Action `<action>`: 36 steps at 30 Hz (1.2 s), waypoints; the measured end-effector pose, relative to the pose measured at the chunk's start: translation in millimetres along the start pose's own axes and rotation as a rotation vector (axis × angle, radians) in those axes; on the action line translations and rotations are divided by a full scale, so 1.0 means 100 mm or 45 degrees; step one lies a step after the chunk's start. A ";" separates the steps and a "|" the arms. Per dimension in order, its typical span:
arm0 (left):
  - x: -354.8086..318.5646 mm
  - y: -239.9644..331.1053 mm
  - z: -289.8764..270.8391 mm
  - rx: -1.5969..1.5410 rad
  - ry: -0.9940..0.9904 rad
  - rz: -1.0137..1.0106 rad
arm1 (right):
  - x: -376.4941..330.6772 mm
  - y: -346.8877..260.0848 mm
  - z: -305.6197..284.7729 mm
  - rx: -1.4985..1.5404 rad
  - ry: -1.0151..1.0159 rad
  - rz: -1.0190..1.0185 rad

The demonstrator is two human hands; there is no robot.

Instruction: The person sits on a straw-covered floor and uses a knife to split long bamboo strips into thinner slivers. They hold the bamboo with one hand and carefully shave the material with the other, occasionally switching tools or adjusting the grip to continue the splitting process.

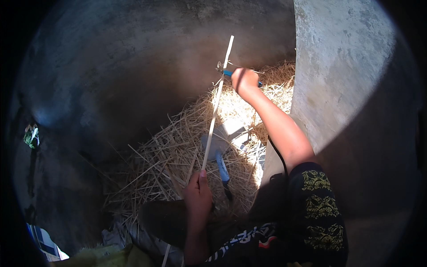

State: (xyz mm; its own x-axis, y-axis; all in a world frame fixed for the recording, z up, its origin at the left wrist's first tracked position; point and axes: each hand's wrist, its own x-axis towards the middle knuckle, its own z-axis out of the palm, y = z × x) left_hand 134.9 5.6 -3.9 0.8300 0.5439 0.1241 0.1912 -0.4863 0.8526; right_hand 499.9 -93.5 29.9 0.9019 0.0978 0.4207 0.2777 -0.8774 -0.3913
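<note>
A long pale strip, like split wood or bamboo (214, 115), slants up and away in front of me. My left hand (198, 195) is closed around its lower part, near my lap. My right hand (245, 82), farther off, is a fist around a blue-handled tool (227, 73). The tool's front end meets the strip near its top, and thin curled shavings hang there. Its blade is too small to make out, so I cannot tell its exact kind. Between my arms, a tool with a broad grey head and a blue-and-white handle (222, 167) lies on the shavings.
A heap of straw-like shavings (160, 167) spreads ahead, brightly sunlit on its right. A dark wall (133, 66) rises behind it, and a pale wall (338, 53) stands close at right. Cloth (100, 256) lies at lower left.
</note>
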 end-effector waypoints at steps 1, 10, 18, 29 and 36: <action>0.02 -0.07 0.00 -0.030 0.000 -0.023 | -0.02 0.00 0.01 -0.012 -0.016 -0.008; 0.19 -0.03 -0.03 0.231 0.213 0.030 | -0.45 -0.37 0.09 -0.230 -0.219 -0.437; -0.01 0.05 0.03 0.704 0.262 0.358 | -0.01 0.12 0.02 0.043 0.172 0.039; 0.03 -0.11 0.03 0.467 0.147 0.146 | 0.28 0.44 0.05 0.254 -0.234 0.147; 0.28 -0.26 -0.09 -0.100 -0.137 -0.021 | 0.09 0.34 -0.06 0.364 -0.315 -0.037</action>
State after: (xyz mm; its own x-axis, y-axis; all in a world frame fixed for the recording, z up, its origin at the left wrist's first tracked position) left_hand 148.5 39.6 -18.4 0.8794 0.4726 0.0580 0.1672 -0.4206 0.8917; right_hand 515.3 -124.8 25.3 0.9353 0.2618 0.2383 0.3538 -0.7093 -0.6097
